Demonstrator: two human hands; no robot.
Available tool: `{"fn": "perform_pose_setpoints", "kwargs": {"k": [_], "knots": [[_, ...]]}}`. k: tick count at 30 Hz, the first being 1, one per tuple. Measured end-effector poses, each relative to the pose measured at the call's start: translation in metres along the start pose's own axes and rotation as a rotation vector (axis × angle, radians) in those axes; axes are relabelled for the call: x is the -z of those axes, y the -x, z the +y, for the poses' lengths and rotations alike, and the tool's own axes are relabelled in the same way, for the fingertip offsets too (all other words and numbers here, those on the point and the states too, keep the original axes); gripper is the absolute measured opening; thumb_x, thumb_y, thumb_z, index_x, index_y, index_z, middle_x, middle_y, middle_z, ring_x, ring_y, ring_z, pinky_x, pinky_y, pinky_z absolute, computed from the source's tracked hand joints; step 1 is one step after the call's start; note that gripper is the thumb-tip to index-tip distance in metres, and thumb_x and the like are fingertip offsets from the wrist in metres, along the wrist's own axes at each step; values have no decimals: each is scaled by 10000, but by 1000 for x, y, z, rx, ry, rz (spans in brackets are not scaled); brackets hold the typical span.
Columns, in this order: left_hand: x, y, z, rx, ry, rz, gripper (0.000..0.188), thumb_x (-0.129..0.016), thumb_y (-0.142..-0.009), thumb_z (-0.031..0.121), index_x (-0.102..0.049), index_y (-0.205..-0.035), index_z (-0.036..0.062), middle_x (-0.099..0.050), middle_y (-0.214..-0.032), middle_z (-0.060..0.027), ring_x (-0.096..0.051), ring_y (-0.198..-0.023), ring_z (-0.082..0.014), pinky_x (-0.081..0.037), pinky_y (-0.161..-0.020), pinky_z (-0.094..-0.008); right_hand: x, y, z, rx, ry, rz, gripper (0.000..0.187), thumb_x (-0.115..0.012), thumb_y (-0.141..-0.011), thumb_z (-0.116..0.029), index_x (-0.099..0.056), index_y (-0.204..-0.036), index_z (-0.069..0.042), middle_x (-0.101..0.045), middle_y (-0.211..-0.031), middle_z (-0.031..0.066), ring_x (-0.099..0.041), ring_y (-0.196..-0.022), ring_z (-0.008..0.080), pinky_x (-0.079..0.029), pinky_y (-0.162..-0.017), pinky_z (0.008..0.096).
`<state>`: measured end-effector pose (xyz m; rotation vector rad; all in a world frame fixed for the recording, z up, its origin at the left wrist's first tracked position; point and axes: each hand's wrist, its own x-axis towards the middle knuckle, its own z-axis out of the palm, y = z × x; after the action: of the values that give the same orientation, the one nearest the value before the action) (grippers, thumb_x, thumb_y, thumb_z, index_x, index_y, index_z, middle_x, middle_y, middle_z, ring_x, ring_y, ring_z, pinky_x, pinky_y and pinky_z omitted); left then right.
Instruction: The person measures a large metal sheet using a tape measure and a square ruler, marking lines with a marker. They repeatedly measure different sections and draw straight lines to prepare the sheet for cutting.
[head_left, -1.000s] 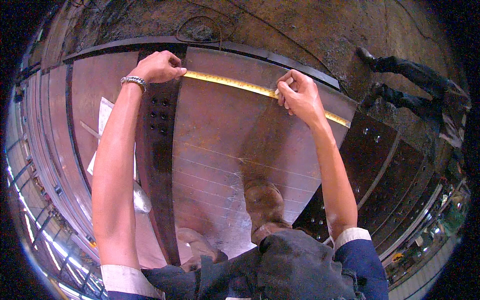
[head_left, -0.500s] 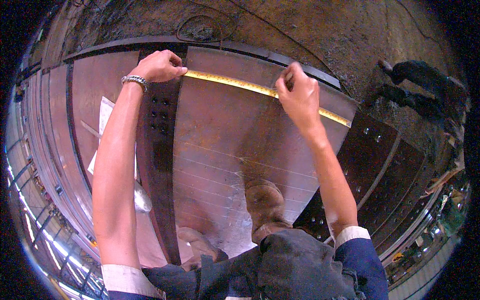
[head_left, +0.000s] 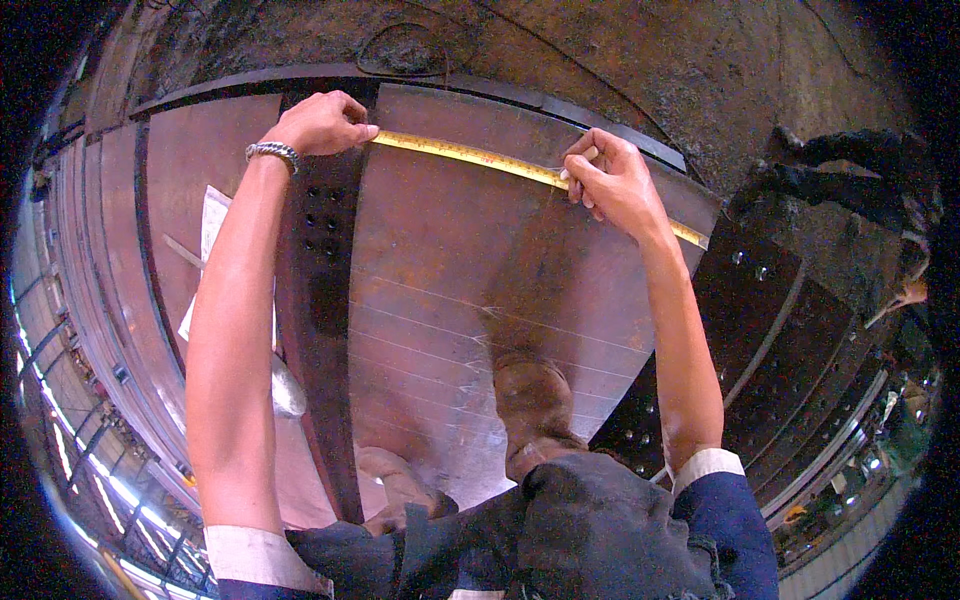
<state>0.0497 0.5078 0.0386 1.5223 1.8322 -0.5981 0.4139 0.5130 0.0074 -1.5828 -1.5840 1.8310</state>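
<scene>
The yellow tape measure (head_left: 480,158) is stretched along the far edge of the rusty steel plate (head_left: 450,280). Its end is pinned by the closed left hand (head_left: 322,122); it is pinched by the right hand (head_left: 610,180) mid-length. Chalk lines are already drawn; the measuring appears unfinished.

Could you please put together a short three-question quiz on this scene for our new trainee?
1. True or false: the yellow tape measure lies stretched across the reddish-brown steel plate.
2. Which hand pins the tape at the dark bolted strip? A) left B) right
3. What is worn on the wrist of the left hand?

Key:
1. True.
2. A; the left hand presses there, while the right hand pinches something small and pale against the tape farther along.
3. A silver bracelet.
</scene>
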Motion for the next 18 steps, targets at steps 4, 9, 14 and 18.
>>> {"fn": "perform_pose_setpoints", "kwargs": {"k": [4, 9, 14, 18], "knots": [[2, 2, 2, 5, 5, 10, 521, -666, -846, 469, -704, -1166, 60, -719, -1116, -146, -666, -1086, -300, -501, -967, -393, 1, -3, 2, 21, 20, 5, 150, -612, -900, -159, -636, -910, -12, -671, -697, 49, -588, -548, 88, -465, -482, 258], [0, -3, -4, 11, 14, -28, 532, -676, -832, 484, -706, -1166, 71, -716, -1129, -141, -656, -1110, -296, -494, -980, -396, 0, -1, -4, 13, 26, -10, 149, -620, -901, -156, -637, -896, -8, -669, -695, 49, -589, -550, 90, -468, -490, 262], [-2, -1, -1, 11, 2, 33, 510, -673, -832, 482, -714, -1152, 87, -723, -1114, -120, -662, -1091, -290, -499, -966, -391, 0, -2, -4, 12, 37, -13, 147, -622, -901, -150, -639, -890, -4, -668, -688, 45, -585, -545, 92, -464, -490, 262], [-2, -3, -1, 26, -9, 13, 488, -667, -838, 476, -717, -1152, 107, -724, -1111, -116, -666, -1079, -290, -502, -959, -393, -1, -3, -2, 28, 73, -2, 151, -623, -895, -152, -644, -900, -3, -670, -680, 47, -606, -555, 106, -470, -495, 280]]}}
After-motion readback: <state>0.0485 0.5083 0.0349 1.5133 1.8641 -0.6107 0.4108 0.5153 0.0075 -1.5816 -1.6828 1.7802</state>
